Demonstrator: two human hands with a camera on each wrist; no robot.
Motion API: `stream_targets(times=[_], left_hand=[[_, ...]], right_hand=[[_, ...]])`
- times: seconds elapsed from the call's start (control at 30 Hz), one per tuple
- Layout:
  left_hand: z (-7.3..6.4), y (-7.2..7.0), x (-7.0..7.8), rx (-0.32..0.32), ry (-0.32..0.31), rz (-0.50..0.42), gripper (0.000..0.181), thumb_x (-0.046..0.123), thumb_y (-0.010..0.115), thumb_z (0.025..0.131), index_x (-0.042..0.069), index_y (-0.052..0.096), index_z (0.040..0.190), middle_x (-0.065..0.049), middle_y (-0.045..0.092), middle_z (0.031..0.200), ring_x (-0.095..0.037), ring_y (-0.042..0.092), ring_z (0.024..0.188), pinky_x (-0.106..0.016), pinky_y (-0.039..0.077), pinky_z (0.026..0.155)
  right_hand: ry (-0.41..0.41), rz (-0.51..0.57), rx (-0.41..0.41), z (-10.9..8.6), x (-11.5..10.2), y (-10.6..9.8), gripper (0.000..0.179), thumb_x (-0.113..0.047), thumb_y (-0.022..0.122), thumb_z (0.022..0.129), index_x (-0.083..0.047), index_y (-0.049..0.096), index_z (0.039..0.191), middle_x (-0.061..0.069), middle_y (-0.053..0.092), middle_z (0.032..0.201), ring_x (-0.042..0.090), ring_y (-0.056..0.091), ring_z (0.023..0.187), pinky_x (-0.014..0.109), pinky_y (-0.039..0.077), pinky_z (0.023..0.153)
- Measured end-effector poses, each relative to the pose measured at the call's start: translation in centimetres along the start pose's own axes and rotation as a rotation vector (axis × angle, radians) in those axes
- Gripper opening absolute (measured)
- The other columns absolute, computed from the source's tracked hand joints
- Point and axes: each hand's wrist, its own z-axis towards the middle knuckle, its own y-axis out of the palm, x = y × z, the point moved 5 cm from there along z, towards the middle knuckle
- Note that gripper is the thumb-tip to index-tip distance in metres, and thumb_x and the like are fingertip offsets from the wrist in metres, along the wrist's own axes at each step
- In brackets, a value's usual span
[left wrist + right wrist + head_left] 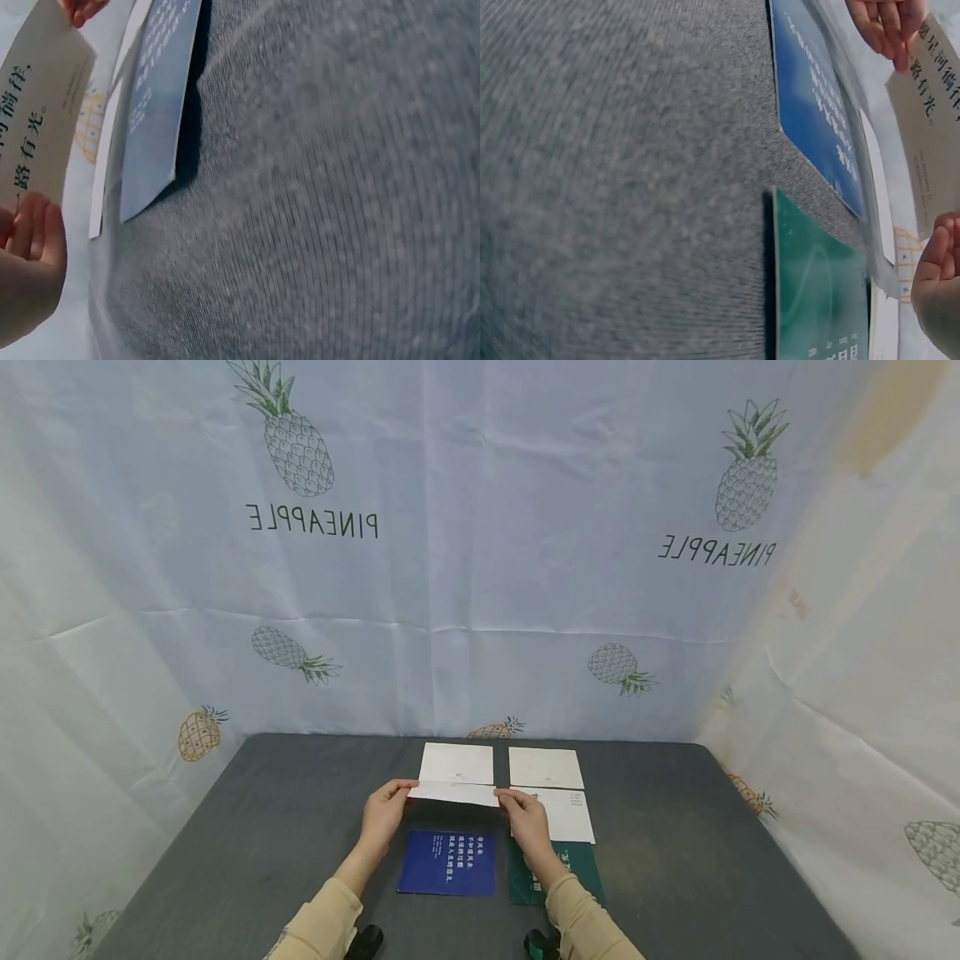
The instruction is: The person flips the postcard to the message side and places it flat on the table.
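Both hands pinch a white postcard by its two short sides, raised above the table. My left hand has thumb and fingertips at its left edge, and my right hand grips the right edge. Dark printed characters show on the card's face in both wrist views. Below the held card lies a blue card with white writing. A green card is partly covered by the right forearm. Beyond the hands lie a white card and, to its right, another white card.
A white card with small print lies between the green card and the far right white one. All rest on a dark grey ribbed tabletop. A pineapple-print curtain encloses the back and sides. Dark objects sit by both sleeves.
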Motion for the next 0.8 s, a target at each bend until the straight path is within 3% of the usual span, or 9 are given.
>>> stream_targets(times=[0.2, 0.4, 0.47, 0.67, 0.8], left_hand=[[0.2, 0.3, -0.5, -0.076, -0.021, 0.073, 0.033, 0.026, 0.053, 0.094, 0.004, 0.066, 0.115, -0.017, 0.065, 0.116, -0.025, 0.063, 0.1, -0.038, 0.051, 0.086], [0.3, 0.7, -0.5, -0.092, 0.144, 0.409, 0.035, 0.015, 0.063, 0.083, -0.001, 0.065, 0.113, -0.019, 0.068, 0.109, -0.03, 0.064, 0.098, -0.044, 0.051, 0.083], [0.3, 0.8, -0.4, -0.09, 0.192, 0.478, 0.035, 0.011, 0.064, 0.079, -0.003, 0.066, 0.111, -0.02, 0.069, 0.105, -0.031, 0.065, 0.095, -0.046, 0.05, 0.083], [0.4, 1.3, -0.1, -0.092, 0.25, 0.558, 0.032, 0.007, 0.066, 0.074, -0.006, 0.069, 0.103, -0.021, 0.069, 0.095, -0.023, 0.058, 0.078, -0.043, 0.049, 0.076], [0.7, 1.5, 0.0, -0.094, 0.259, 0.57, 0.032, 0.006, 0.066, 0.073, -0.006, 0.069, 0.103, -0.021, 0.069, 0.09, -0.022, 0.057, 0.074, -0.042, 0.049, 0.074]], right_hand=[[0.014, -0.019, -0.015, 0.0, 0.5, 0.2, 0.03, -0.029, 0.062, 0.088, -0.005, 0.07, 0.105, 0.01, 0.069, 0.103, 0.013, 0.062, 0.086, 0.033, 0.053, 0.081], [-0.036, -0.166, -0.09, 0.1, 0.6, 0.9, 0.029, -0.019, 0.065, 0.084, -0.003, 0.068, 0.108, 0.013, 0.069, 0.103, 0.016, 0.061, 0.086, 0.032, 0.053, 0.075], [-0.044, -0.205, -0.106, 0.2, 0.6, 1.1, 0.028, -0.016, 0.066, 0.083, -0.002, 0.068, 0.108, 0.013, 0.069, 0.101, 0.016, 0.061, 0.085, 0.032, 0.053, 0.074], [-0.082, -0.337, -0.106, 0.7, 0.8, 1.5, 0.025, -0.01, 0.065, 0.081, 0.0, 0.069, 0.103, 0.012, 0.07, 0.096, 0.018, 0.061, 0.084, 0.036, 0.052, 0.074], [-0.093, -0.362, -0.104, 1.0, 0.8, 1.8, 0.025, -0.009, 0.064, 0.081, 0.001, 0.069, 0.103, 0.013, 0.069, 0.096, 0.02, 0.061, 0.085, 0.038, 0.051, 0.075]])
